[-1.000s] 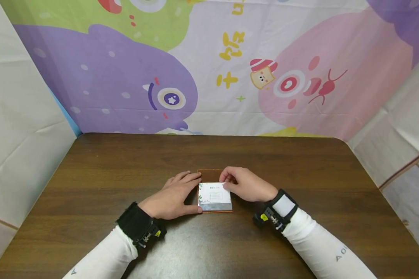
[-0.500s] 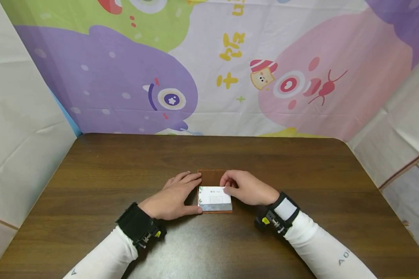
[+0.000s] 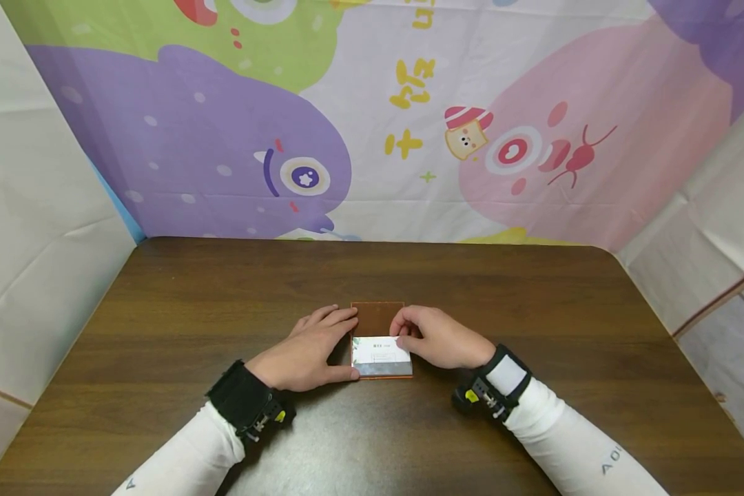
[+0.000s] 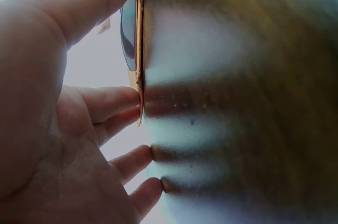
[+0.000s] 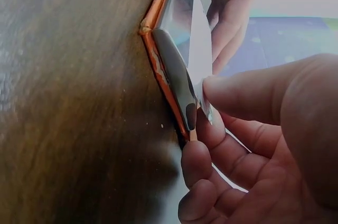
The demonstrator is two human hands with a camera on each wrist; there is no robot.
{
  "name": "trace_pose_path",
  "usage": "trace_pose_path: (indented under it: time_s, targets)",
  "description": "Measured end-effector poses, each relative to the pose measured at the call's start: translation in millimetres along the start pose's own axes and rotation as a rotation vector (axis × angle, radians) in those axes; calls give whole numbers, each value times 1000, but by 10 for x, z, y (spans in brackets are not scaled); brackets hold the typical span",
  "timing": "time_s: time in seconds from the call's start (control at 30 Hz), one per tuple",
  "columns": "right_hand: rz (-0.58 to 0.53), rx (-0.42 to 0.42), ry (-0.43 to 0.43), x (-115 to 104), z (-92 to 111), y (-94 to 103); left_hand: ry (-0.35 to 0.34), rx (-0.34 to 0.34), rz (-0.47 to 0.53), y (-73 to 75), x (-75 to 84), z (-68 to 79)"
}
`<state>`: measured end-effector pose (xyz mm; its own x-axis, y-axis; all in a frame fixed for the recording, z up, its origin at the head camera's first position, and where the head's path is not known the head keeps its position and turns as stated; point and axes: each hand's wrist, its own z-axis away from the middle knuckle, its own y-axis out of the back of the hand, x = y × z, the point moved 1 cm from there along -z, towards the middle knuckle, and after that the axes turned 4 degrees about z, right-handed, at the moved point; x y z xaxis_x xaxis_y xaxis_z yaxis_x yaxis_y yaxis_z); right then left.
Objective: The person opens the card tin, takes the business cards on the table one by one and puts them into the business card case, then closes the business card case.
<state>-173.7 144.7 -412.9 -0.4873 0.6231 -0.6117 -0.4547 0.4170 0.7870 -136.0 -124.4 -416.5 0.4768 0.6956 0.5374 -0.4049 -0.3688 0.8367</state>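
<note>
A small brown card holder [image 3: 377, 318] lies unfolded on the table, with a clear sleeve [image 3: 381, 369] on its near half. A white printed card [image 3: 375, 350] sits partly inside that sleeve, its far part sticking out. Between thumb and forefinger my right hand [image 3: 441, 339] pinches the card's far right corner; the right wrist view shows the card [image 5: 202, 49] bowed slightly away from the holder. My left hand [image 3: 306, 353] lies spread at the left side, thumb on the near left corner and fingertips along the holder's edge [image 4: 140, 34]. The card's lower part shows through the sleeve.
The dark wooden table [image 3: 223, 275] carries the holder near its middle. Behind it hangs a cartoon-printed cloth [image 3: 372, 124], with pale cloth sheets [image 3: 56, 207] at both sides. Each wrist wears a black strap with a camera [image 3: 486, 389].
My right hand has moved toward the person, sliding the card deeper into the sleeve, so more of the brown far half shows. The left hand has stayed in place.
</note>
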Motion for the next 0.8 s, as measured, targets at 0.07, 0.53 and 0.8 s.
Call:
trace_pose_path:
  time_s: [0.07,0.53,0.8]
  targets:
    - [3,1,3,2,1,-3,-1,2,0,-2,-4,-1]
    - [26,-6,3,-3,3,-22,-3,1,1,-1,-6,1]
    - [42,-3,7,2,10,-25,1,-3,-2,-1,-2,-2]
